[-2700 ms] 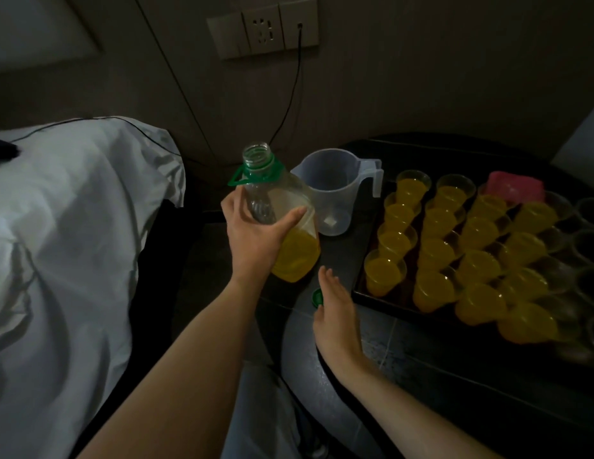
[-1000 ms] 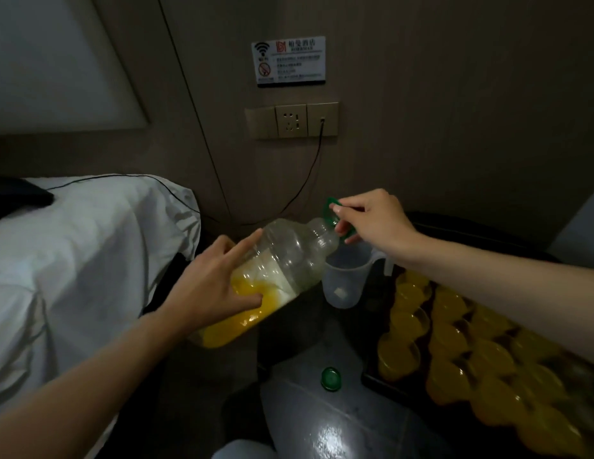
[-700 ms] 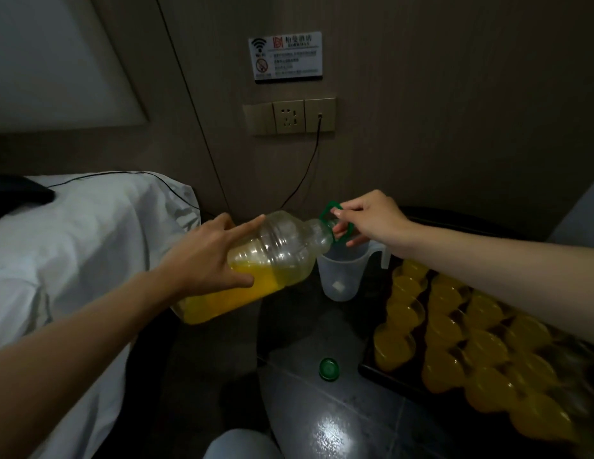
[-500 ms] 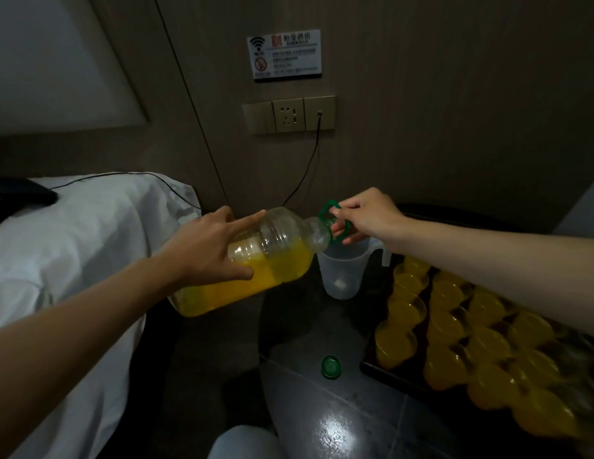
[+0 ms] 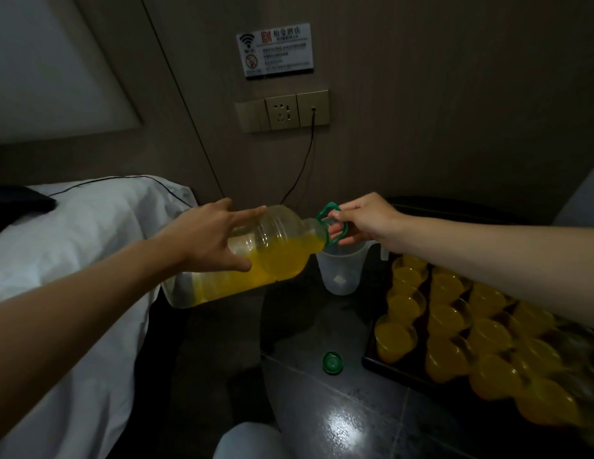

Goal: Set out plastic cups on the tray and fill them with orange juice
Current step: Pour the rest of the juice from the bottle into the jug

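Two hands hold the bottle (image 5: 272, 260) tilted above the jug (image 5: 342, 273) rim: left hand (image 5: 209, 240) grips body, right hand (image 5: 365, 217) pinches handle (image 5: 325, 210).

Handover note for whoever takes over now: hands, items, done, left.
Left hand grips the bottle, tipped nearly level, neck at the jug rim. Right hand holds its green neck handle.
Cap lies on the table by the tray; jug looks empty.
Done: visible cups on the tray hold juice.
Left: pour into the jug, then likely fill any empty cups; far-right ones too dark to judge.
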Demonstrator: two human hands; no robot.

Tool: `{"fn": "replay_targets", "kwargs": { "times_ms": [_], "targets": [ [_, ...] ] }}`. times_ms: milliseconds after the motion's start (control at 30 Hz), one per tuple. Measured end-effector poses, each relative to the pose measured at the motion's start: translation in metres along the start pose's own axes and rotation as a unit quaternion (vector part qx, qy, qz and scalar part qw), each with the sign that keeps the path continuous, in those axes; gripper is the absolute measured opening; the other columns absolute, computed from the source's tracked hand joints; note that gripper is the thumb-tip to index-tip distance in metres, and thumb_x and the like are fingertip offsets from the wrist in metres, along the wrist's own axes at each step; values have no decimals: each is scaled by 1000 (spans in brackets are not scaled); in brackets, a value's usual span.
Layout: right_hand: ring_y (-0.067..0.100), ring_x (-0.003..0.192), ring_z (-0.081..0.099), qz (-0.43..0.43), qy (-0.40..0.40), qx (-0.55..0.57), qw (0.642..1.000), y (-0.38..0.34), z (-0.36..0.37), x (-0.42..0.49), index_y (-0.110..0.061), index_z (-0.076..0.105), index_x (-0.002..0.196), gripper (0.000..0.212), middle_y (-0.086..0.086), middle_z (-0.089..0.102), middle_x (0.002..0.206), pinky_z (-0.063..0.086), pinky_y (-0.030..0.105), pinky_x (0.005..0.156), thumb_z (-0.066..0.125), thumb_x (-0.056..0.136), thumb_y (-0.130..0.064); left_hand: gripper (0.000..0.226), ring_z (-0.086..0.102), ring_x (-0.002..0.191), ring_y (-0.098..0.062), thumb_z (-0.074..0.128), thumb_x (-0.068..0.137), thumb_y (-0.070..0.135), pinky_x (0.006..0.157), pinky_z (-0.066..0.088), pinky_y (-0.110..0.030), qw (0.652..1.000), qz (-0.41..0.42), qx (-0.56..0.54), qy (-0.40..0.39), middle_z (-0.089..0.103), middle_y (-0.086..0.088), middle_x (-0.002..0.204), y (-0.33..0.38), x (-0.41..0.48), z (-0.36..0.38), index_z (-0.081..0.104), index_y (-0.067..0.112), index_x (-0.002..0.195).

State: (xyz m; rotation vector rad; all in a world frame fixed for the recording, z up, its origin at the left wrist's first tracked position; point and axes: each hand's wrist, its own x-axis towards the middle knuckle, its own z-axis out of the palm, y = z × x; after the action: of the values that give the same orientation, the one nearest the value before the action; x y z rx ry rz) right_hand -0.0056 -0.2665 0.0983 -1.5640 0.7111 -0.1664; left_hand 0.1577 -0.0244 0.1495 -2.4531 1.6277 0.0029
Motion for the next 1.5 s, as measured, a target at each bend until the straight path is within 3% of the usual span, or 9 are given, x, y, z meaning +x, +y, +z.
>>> {"fn": "replay_targets", "kwargs": {
  "times_ms": [133, 267, 600, 800, 933, 1167, 1400, 1500],
  "targets": [
    [21, 89, 77, -1, 5, -8, 1000, 1, 1, 3, -4, 69, 119, 22, 15, 77, 100, 63, 29, 64, 61, 101, -13, 102, 49, 91, -16, 64, 80, 72, 75, 48, -29, 1000, 2, 2, -1, 40, 0, 106, 0, 2, -2, 6, 46, 159],
    [21, 89, 77, -4, 2, -15, 1000, 3, 1, 4, -5, 70, 118, 21, 15, 77, 100, 63, 29, 65, 61, 100, -13, 101, 48, 91, -16, 66, 82, 69, 75, 45, -27, 1000, 3, 3, 1, 37, 1, 105, 2, 2, -2, 6, 46, 159],
    [20, 87, 77, -12, 19, -1, 1000, 19, 4, 9, -6, 73, 115, 20, 13, 78, 94, 62, 30, 64, 64, 100, -17, 106, 48, 91, -14, 44, 66, 80, 69, 39, -23, 1000, 0, -8, -15, 40, 1, 106, 2, 1, 2, 6, 46, 159],
    [22, 90, 77, -5, 22, 2, 1000, 18, 6, 7, -9, 73, 113, 18, 14, 77, 98, 64, 33, 67, 64, 100, -17, 105, 49, 93, -15, 47, 67, 77, 73, 42, -25, 1000, 2, -15, -20, 40, 0, 108, 3, 2, -1, 8, 44, 159],
    [22, 90, 77, -5, 27, 0, 1000, 14, 6, 8, -8, 73, 114, 19, 14, 77, 97, 64, 32, 66, 64, 100, -17, 105, 46, 88, -13, 48, 67, 76, 68, 38, -24, 1000, 2, -20, -14, 38, 1, 103, 4, 2, -4, 10, 43, 160],
    [22, 89, 77, -4, 26, 2, 1000, 13, 3, 7, -7, 72, 116, 20, 14, 77, 97, 63, 33, 69, 64, 99, -16, 115, 49, 89, -15, 31, 56, 87, 75, 49, -27, 1000, 7, -21, -8, 43, 0, 105, 4, 0, -4, 11, 43, 160],
    [21, 88, 77, 0, 23, -5, 1000, 12, 3, 5, -7, 71, 116, 20, 14, 77, 96, 64, 35, 71, 64, 100, -16, 115, 50, 88, -14, 31, 56, 86, 69, 41, -25, 999, 19, -28, 2, 43, 0, 105, 4, 1, -5, 13, 41, 160],
    [21, 88, 77, -2, 22, -6, 1000, 10, 3, 5, -7, 70, 118, 22, 13, 77, 97, 64, 34, 69, 63, 100, -17, 113, 51, 90, -16, 32, 57, 86, 72, 44, -27, 999, 19, -28, 3, 45, -1, 106, 2, 0, -5, 13, 42, 160]
  ]
}}
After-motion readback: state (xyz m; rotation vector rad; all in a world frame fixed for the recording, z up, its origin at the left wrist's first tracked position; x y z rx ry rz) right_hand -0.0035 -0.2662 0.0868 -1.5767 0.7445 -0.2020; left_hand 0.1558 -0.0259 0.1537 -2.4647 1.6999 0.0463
